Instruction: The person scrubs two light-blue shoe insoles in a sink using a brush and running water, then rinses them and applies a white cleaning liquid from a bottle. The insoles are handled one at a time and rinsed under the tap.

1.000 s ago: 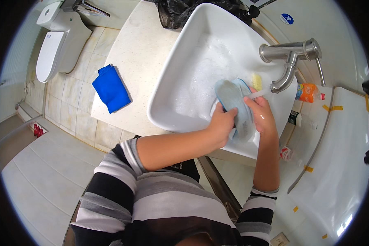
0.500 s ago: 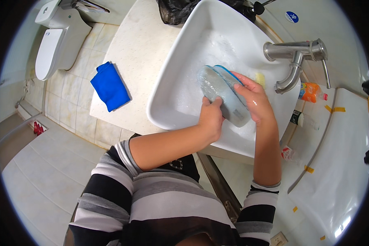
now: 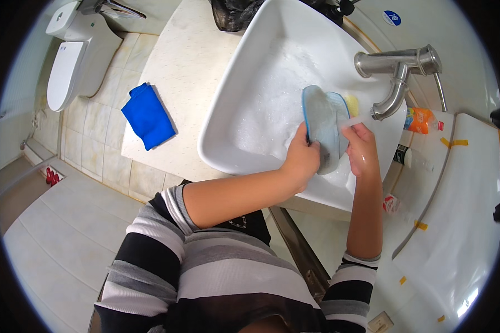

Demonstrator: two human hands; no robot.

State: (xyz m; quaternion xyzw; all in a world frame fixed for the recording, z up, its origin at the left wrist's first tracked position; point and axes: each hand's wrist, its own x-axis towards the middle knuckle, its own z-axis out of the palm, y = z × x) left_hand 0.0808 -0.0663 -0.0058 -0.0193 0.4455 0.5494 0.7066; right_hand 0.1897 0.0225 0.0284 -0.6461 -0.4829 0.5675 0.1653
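Observation:
Two wet, pale grey-blue insoles point(image 3: 325, 125) with blue edges stand on end over the white sink point(image 3: 219, 119), lying against each other. My left hand point(image 3: 303, 161) is closed on their left edge and lower part, fingers partly hidden behind them. My right hand point(image 3: 361, 147) is at their right side with its fingers curled together. A blurred whitish strip point(image 3: 354, 121) reaches from those fingers across the insoles; what it is I cannot make out. Soapy foam point(image 3: 272, 111) covers the sink's bottom. A yellow sponge-like piece point(image 3: 351, 104) shows just behind the insoles.
A metal faucet point(image 3: 397, 69) juts over the sink's right side. On the pale counter point(image 3: 178, 66) at the left lies a folded blue cloth point(image 3: 149, 116). A black plastic bag point(image 3: 233, 14) sits at the back. Several bottles, one with an orange label point(image 3: 418, 120), stand right of the sink.
The insoles have moved to the right and turned more upright. My left hand has shifted right with them. My right hand has dropped from their upper edge, and the whitish strip shows at its fingers.

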